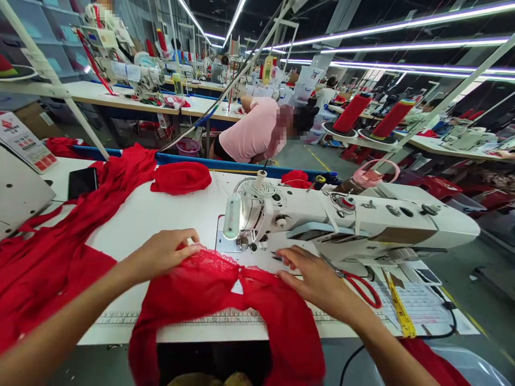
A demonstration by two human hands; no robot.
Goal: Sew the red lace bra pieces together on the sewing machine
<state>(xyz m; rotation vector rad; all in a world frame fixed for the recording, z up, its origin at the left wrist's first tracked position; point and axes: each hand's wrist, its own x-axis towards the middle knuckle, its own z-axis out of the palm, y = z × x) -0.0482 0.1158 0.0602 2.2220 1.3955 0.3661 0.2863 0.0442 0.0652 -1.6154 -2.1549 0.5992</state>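
Note:
A red garment with a lace edge [201, 289] lies across the front of the white sewing table, its two ends hanging over the edge. My left hand [177, 249] pinches the lace edge at its upper left between thumb and fingers. At the garment's right side, my right hand [303, 268] has curled fingers around a small dark pointed tool [277, 257], most of it hidden. The thumb of that hand lies by the fabric. Just beyond the garment stands the sewing machine [314, 214], its lamp [232, 217] lit above the needle area.
Red-handled scissors [364, 289] and a yellow tape measure [398, 305] lie to the right. Red fabric [60, 273] is heaped at left beside a black phone [82, 183]. A folded red piece [181, 178] lies behind. Beyond the table, a person in pink [253, 128] bends over.

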